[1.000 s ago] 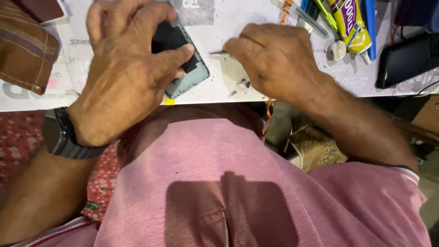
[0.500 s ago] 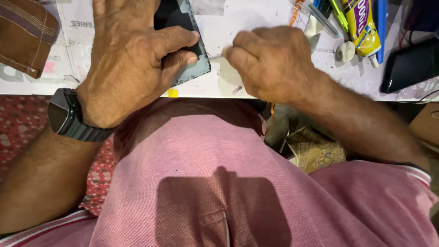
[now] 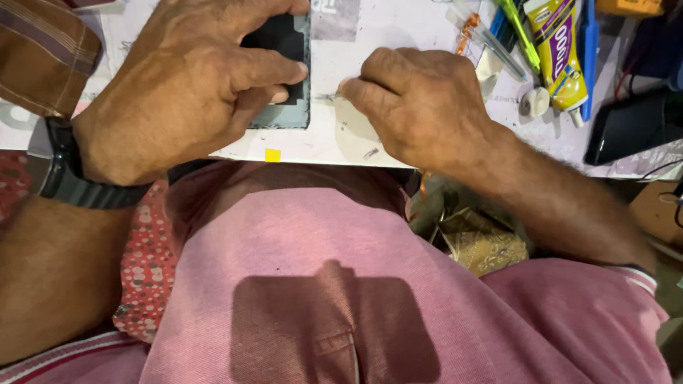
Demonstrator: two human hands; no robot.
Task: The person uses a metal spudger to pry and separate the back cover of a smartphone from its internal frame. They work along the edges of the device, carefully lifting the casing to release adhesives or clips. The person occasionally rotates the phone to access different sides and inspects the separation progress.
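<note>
My left hand [image 3: 192, 85] grips a dark, flat phone [image 3: 284, 78] and presses it onto the white work surface [image 3: 398, 28]. A black watch [image 3: 67, 171] sits on that wrist. My right hand [image 3: 420, 99] is closed around a thin metal tool [image 3: 329, 96]; its tip points at the phone's right edge. Most of the phone is hidden under my left fingers.
A yellow glue tube [image 3: 562, 50], blue and green pens [image 3: 589, 43] and a small white cap [image 3: 533, 101] lie at the upper right. A black device [image 3: 633, 124] lies at the right edge. A brown striped cloth [image 3: 43, 57] is at the upper left. My pink shirt [image 3: 320, 284] fills the foreground.
The phone has turned more upright under my left hand. My right hand has shifted slightly, keeping the tool tip at the phone's right edge.
</note>
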